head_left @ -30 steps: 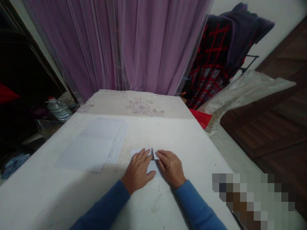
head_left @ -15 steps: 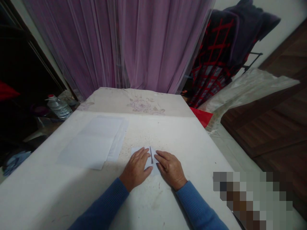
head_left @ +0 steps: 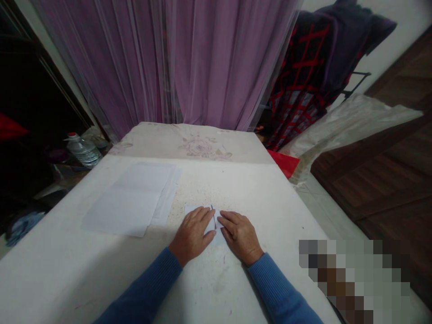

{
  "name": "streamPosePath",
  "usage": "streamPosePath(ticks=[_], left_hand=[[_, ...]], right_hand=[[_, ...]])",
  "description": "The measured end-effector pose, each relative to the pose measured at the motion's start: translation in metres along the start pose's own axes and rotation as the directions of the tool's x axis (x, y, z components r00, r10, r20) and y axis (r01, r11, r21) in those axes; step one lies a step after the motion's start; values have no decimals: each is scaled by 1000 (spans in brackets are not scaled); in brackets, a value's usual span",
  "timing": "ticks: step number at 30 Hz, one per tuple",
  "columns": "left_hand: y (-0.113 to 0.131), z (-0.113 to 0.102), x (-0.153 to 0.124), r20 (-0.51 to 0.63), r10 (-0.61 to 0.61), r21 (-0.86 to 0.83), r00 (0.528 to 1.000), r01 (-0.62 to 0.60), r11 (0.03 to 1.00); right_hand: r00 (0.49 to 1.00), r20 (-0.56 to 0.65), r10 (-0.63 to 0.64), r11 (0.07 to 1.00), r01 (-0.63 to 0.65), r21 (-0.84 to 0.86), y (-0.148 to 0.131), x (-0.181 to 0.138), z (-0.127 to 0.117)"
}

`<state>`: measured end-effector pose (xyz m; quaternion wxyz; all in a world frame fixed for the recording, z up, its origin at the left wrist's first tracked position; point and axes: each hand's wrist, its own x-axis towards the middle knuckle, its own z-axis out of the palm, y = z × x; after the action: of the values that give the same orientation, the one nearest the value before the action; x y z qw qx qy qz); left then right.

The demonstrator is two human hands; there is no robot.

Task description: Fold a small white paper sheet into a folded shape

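Observation:
A small folded white paper point(head_left: 213, 220) lies on the white table point(head_left: 256, 202) just in front of me. My left hand point(head_left: 193, 234) rests flat on its left half, fingers stretched out and pressing down. My right hand point(head_left: 238, 235) lies flat on its right half, fingers pointing toward the middle crease. A thin raised flap edge shows between the two sets of fingertips. Most of the paper is hidden under my hands. Both arms wear blue knitted sleeves.
A stack of white sheets point(head_left: 133, 198) lies to the left on the table. A floral cloth point(head_left: 199, 146) covers the far end before purple curtains point(head_left: 175, 63). A water bottle point(head_left: 81, 150) stands off the left side; hung clothes point(head_left: 313, 67) are at the right.
My right hand's fingers slid left toward the centre crease, bringing the right flap down closer to the left hand. The left hand stayed pressing in place.

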<state>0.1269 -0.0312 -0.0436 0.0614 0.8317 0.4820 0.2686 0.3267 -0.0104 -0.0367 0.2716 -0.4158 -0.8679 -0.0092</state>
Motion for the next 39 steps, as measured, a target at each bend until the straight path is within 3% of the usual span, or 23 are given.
streamPosePath(ticks=[8,22,39], left_hand=[[6,-4,9,57,-56,58,997,52,997],[4,-3,10,14,-62,25,998,62,998],[1,-1,10,49,-116,82,992,112,990]], right_hand=[[1000,-5,-15,1000,15,8,0,0,-1],[1000,3,-9,1000,9,19,2,-2,2],[1000,14,17,1000,-18,26,3,-3,2]])
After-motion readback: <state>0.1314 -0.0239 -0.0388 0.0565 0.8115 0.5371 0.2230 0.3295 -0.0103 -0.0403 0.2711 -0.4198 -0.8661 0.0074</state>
